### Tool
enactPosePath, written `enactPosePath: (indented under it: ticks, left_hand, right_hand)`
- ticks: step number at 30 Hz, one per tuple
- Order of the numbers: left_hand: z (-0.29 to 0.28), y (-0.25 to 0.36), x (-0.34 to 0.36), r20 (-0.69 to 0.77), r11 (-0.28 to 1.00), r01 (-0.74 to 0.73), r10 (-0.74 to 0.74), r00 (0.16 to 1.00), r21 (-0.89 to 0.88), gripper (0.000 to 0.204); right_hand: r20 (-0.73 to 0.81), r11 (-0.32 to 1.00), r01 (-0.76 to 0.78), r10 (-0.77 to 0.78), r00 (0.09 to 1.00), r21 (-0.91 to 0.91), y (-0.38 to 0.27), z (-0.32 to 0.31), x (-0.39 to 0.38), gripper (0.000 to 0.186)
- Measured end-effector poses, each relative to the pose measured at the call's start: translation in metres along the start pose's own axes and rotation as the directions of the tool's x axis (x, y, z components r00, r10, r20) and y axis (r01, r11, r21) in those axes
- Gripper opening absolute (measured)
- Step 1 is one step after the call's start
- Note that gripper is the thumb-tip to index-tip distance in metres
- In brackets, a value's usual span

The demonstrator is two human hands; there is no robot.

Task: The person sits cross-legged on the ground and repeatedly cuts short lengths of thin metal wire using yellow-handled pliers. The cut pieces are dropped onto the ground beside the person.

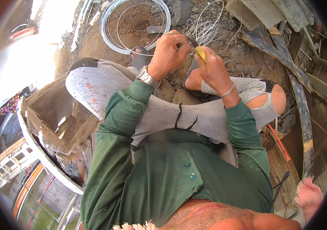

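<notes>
My left hand (pixel 170 53), with a metal watch at its wrist, is closed in front of me, its fingers curled at a thin strand from the coil of silvery wire (pixel 104 28). The exact grip is hidden behind the fingers. Close by on the right, my right hand (pixel 216 72) is wrapped round a yellow-handled tool (pixel 201 55). Its dark metal head (pixel 191 40) points at my left fingers; too little shows to tell its kind. Beyond my hands, a tangle of loose wire (pixel 205 30) lies on the dirt.
Weathered planks (pixel 278 55) lie on the right, with an orange-red rod (pixel 279 142) nearer me. A mud-caked wooden box (pixel 52 111) stands at my left, beside a curved pale rim (pixel 44 157). My sandalled feet (pixel 141 55) rest on rubble-strewn ground.
</notes>
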State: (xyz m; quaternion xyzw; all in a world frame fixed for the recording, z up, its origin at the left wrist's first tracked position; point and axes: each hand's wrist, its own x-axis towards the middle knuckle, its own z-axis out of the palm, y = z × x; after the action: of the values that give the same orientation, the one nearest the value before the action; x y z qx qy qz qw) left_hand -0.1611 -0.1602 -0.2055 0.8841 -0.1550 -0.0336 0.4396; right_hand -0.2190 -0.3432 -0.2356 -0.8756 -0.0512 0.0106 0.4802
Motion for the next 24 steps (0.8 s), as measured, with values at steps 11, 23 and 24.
enactPosePath:
  ticks: [11, 23, 24]
  left_hand:
    - [0.012, -0.030, 0.001, -0.007, 0.998, 0.008, -0.008, 1.000, 0.068, 0.011]
    - [-0.091, -0.003, 0.033, -0.115, 0.795, -0.313, 0.428, 0.896, 0.519, 0.016]
    - [-0.113, -0.013, 0.035, -0.173, 0.720, -0.255, 0.463, 0.870, 0.646, 0.017]
  right_hand:
    - [0.211, 0.939, -0.341, 0.344, 0.915, -0.048, 0.034, 0.040, 0.023, 0.045]
    - [0.371, 0.733, -0.428, 0.653, 0.661, -0.528, 0.113, 0.054, 0.041, 0.044]
    - [0.422, 0.711, -0.493, 0.698, 0.578, -0.500, 0.114, 0.054, 0.041, 0.045]
